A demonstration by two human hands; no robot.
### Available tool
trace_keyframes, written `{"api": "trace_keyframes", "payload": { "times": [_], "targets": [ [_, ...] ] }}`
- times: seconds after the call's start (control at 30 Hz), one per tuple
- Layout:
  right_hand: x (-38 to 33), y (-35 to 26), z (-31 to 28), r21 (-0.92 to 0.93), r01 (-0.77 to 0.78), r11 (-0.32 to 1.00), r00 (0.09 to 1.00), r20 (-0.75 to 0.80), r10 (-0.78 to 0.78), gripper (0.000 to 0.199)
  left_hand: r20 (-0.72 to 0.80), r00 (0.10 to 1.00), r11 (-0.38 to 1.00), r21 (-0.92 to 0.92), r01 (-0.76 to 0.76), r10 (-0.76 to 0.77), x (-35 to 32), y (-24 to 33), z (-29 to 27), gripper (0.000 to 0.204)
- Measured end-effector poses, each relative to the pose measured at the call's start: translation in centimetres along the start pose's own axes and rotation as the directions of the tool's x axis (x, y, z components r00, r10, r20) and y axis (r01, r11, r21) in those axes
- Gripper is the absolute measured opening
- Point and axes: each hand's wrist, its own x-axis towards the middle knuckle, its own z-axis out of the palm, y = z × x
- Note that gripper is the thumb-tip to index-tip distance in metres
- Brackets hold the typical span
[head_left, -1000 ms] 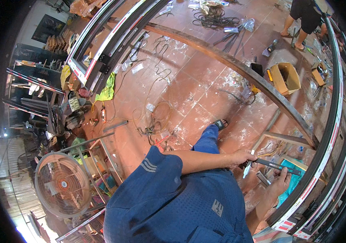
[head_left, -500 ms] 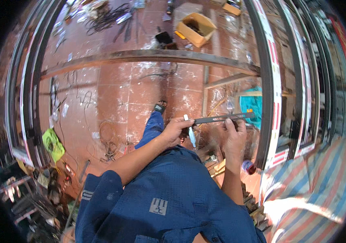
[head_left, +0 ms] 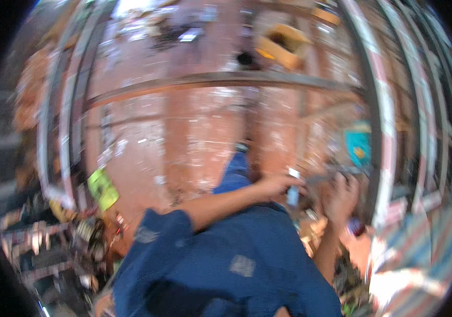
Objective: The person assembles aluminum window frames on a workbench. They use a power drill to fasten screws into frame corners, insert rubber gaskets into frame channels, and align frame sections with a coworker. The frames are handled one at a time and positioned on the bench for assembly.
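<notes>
Head view, heavily blurred by motion: I see my left hand (head_left: 277, 185) reaching across over my blue work shirt (head_left: 226, 259), fingers pinched on one end of a thin grey metal bar (head_left: 321, 178), with a small pale blue piece (head_left: 293, 194) hanging just below the fingers. My right hand (head_left: 342, 198) is curled round the bar's other end. That bar sits level between both hands, above the reddish tiled floor (head_left: 194, 132). A long grey steel beam (head_left: 220, 82) crosses the floor beyond; a yellow cardboard box (head_left: 284, 45) lies past it.
</notes>
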Motion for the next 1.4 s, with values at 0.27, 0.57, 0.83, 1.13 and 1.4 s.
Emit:
{"api": "trace_keyframes", "payload": {
  "times": [0.27,0.57,0.83,1.13,1.4],
  "targets": [
    [-0.6,-6.1,-0.4,0.725,-0.55,0.414,0.831,0.423,0.362,0.03,-0.082,0.968,0.924,0.325,-0.2,0.238,3.2,-4.6,0.4,0.024],
    [-1.4,-4.3,3.4,0.832,-0.488,0.266,0.872,0.45,0.191,0.03,-0.15,0.908,0.897,0.283,-0.338,0.39,0.4,-4.5,1.2,0.025],
    [-2.1,-4.8,3.6,0.804,-0.538,0.252,0.843,0.505,0.187,0.014,-0.167,0.909,0.923,0.123,-0.365,0.382,-0.5,-5.7,1.5,0.026],
    [-2.3,-2.9,2.8,0.822,-0.485,0.298,0.874,0.469,0.131,0.012,-0.151,0.824,0.793,0.41,-0.451,0.546,1.8,-5.7,1.3,0.035],
    [-4.7,-4.6,-1.2,0.774,-0.326,0.542,0.945,0.272,0.18,0.022,0.04,0.627,0.439,0.68,-0.588,0.778,-0.9,-2.6,4.0,0.023]
  ]
}}
